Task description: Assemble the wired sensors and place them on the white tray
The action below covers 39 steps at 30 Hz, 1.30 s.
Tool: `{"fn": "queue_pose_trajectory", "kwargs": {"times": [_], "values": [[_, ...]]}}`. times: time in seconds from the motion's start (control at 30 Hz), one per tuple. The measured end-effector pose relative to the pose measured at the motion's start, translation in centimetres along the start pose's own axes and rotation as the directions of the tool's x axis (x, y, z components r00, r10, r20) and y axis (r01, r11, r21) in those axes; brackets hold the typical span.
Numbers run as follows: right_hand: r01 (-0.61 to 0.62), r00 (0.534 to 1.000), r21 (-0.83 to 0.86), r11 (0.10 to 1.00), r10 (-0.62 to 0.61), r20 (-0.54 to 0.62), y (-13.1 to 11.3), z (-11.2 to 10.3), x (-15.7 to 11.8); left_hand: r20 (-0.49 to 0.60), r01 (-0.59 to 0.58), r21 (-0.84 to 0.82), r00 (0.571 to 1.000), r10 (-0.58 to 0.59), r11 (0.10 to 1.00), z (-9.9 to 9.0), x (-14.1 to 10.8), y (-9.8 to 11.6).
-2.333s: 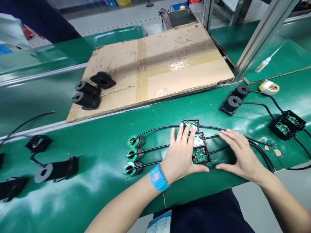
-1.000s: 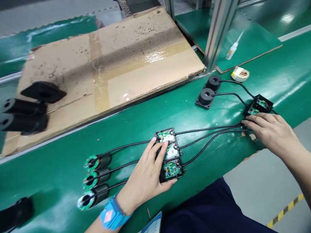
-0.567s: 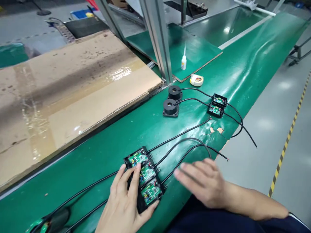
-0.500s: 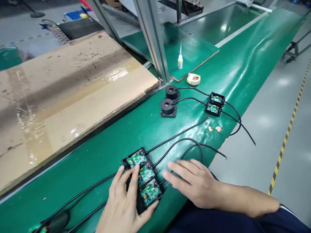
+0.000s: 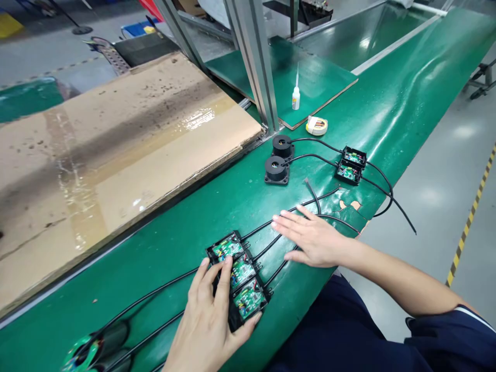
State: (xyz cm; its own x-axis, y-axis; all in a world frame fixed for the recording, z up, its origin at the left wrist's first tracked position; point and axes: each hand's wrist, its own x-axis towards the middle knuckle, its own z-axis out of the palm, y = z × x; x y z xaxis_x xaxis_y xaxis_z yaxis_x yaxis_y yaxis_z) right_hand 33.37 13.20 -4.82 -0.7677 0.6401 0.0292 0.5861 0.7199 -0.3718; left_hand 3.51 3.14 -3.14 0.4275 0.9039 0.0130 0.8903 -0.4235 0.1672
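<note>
Three black plastic boxes with green circuit boards [image 5: 249, 299] sit side by side on the green bench. My left hand [image 5: 211, 315] grips this row, fingers along its far end and thumb at the near edge. Black cables [image 5: 271, 248] run from the boxes to the right. Over those cables my right hand [image 5: 315, 238] lies flat with its fingers stretched out, holding nothing. More black cables [image 5: 151, 293] lead left to dark cylinders with green ring-shaped boards [image 5: 83, 351], cut off by the frame's lower edge.
Farther along the green bench [image 5: 194, 232] are two black round housings [image 5: 276, 169] wired to two small circuit-board boxes [image 5: 349, 170]. Behind them stand a tape roll [image 5: 316, 125] and a white dropper bottle [image 5: 296, 98]. A metal post [image 5: 258, 67] rises beside a cardboard sheet [image 5: 163, 150].
My right hand has moved up and away from the boxes, onto the cables. One looped cable now points its end toward the back. My left hand keeps its grip.
</note>
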Motion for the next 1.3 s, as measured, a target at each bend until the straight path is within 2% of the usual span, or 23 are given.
{"fn": "queue_pose_trajectory", "kwargs": {"times": [0.07,0.13,0.27,0.4,0.5,0.67,0.73,0.8,0.9,0.97,1.07,1.2,1.3], "values": [[-0.025,1.000,-0.037,0.999,0.025,0.002,0.8,-0.4,-0.4,-0.001,0.001,-0.004,1.000,-0.001,1.000,0.0,0.0,0.0],[-0.122,0.992,-0.082,0.989,0.119,-0.035,0.8,-0.4,-0.8,-0.020,-0.002,-0.002,1.000,0.002,1.000,0.1,0.0,0.1],[-0.378,0.921,-0.130,0.917,0.357,-0.154,-0.6,0.1,-1.6,-0.030,0.009,0.003,1.000,-0.009,1.000,0.0,0.0,0.2],[-0.444,0.891,-0.141,0.885,0.420,-0.173,-1.5,0.3,-2.4,-0.021,0.010,0.008,1.000,-0.010,1.000,-0.1,0.0,0.3],[-0.454,0.884,-0.158,0.877,0.420,-0.208,-0.9,0.0,-3.3,-0.023,-0.002,0.009,1.000,0.002,1.000,-0.1,0.1,0.3],[-0.417,0.841,-0.093,0.904,0.345,-0.418,2.1,-1.2,-5.7,-0.031,-0.006,-0.009,1.000,0.006,1.000,0.0,0.1,0.3],[-0.374,0.852,-0.109,0.921,0.294,-0.434,3.1,-1.8,-6.4,-0.017,0.005,-0.016,1.000,-0.006,1.000,-0.1,0.1,0.4],[-0.367,0.862,-0.205,0.908,0.249,-0.441,3.7,-2.2,-6.8,0.013,0.027,-0.029,1.000,-0.026,0.999,-0.3,0.0,0.5],[-0.439,0.851,-0.410,0.799,0.224,-0.475,4.1,-2.3,-7.2,0.076,0.071,-0.072,0.995,-0.066,0.995,-0.7,0.0,0.8],[-0.445,0.865,-0.494,0.747,0.216,-0.454,4.1,-2.4,-7.1,0.106,0.099,-0.103,0.990,-0.088,0.990,-0.9,0.1,0.9],[-0.364,0.914,-0.552,0.750,0.174,-0.366,4.1,-2.7,-6.4,0.130,0.123,-0.129,0.986,-0.106,0.984,-1.1,0.1,1.0],[-0.320,0.925,-0.613,0.722,0.100,-0.365,3.8,-3.5,-4.9,0.130,0.130,-0.142,0.985,-0.112,0.981,-1.1,0.0,1.0],[-0.292,0.943,-0.634,0.716,0.105,-0.315,3.7,-3.4,-4.3,0.117,0.117,-0.147,0.988,-0.100,0.982,-1.0,-0.1,1.0]]}}
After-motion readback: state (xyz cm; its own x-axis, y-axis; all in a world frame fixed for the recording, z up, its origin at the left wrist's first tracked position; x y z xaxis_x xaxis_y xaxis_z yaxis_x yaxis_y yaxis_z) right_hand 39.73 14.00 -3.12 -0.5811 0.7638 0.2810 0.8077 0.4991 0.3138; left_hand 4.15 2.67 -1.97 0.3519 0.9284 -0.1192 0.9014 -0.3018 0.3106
